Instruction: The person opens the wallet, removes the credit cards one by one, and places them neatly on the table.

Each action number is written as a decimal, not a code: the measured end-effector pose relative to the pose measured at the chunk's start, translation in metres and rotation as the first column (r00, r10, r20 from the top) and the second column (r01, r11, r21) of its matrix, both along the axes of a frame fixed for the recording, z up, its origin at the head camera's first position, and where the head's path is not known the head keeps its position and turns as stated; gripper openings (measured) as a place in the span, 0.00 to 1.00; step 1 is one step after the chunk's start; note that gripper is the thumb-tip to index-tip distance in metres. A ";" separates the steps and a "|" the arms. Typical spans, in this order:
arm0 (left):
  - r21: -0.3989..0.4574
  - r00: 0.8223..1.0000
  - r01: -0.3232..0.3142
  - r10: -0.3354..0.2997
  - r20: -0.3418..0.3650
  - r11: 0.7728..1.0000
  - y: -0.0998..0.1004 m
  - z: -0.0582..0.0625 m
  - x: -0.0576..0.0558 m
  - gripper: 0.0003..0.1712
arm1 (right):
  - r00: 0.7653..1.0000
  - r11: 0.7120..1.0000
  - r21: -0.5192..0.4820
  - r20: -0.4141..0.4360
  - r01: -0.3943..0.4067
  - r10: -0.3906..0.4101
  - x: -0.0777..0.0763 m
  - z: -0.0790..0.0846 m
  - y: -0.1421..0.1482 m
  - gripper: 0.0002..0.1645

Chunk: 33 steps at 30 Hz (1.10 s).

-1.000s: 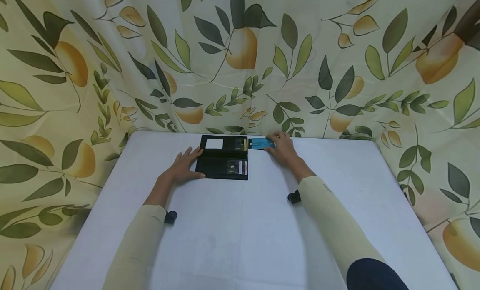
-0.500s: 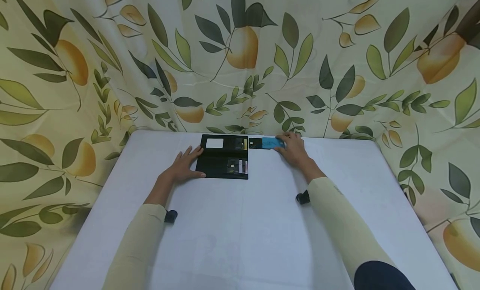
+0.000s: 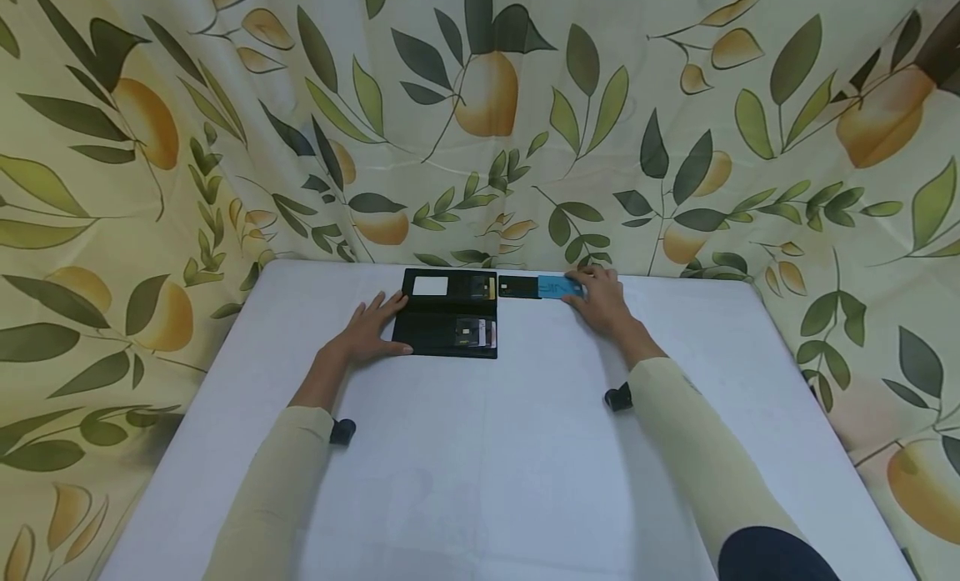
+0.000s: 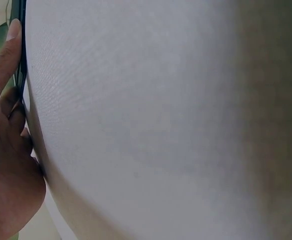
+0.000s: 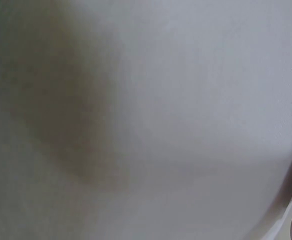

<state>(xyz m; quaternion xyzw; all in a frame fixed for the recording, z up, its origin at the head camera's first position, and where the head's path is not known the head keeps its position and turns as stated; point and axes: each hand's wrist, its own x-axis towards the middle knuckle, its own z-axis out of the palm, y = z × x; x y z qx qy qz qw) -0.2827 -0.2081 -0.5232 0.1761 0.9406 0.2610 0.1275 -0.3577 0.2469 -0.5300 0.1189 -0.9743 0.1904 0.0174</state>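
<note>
A black wallet (image 3: 442, 313) lies unfolded near the table's far edge, with a white window in its upper half and cards (image 3: 472, 333) in the slots at its right side. My left hand (image 3: 363, 331) rests at the wallet's left edge, fingers spread and thumb along the lower corner; in the left wrist view a straight finger (image 4: 3, 62) touches the dark edge. Just right of the wallet lies a black card (image 3: 517, 287). Beside it is a blue card (image 3: 558, 287), which my right hand (image 3: 606, 302) holds at its right end between thumb and fingers.
A white cloth covers the table (image 3: 480, 464). Behind it hangs a curtain (image 3: 480, 172) printed with fruit and leaves. The right wrist view shows mostly cloth, with a bit of the hand at its right edge.
My right hand has moved right with the blue card, so more of the black card shows between it and the wallet. The left hand and the wallet have stayed in place.
</note>
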 end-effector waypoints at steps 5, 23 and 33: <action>0.002 1.000 -0.016 0.016 0.015 1.000 0.002 0.003 0.000 0.58 | 1.000 1.000 0.003 0.006 0.006 -0.006 0.001 0.002 0.004 0.32; 0.012 1.000 0.000 0.000 -0.010 1.000 0.000 0.002 0.000 0.57 | 0.999 1.000 -0.001 0.038 0.014 -0.014 0.005 0.006 0.008 0.33; 0.004 1.000 -0.008 0.008 0.008 1.000 0.000 0.001 0.001 0.58 | 0.998 1.000 -0.020 0.053 0.022 -0.021 0.007 0.006 0.008 0.32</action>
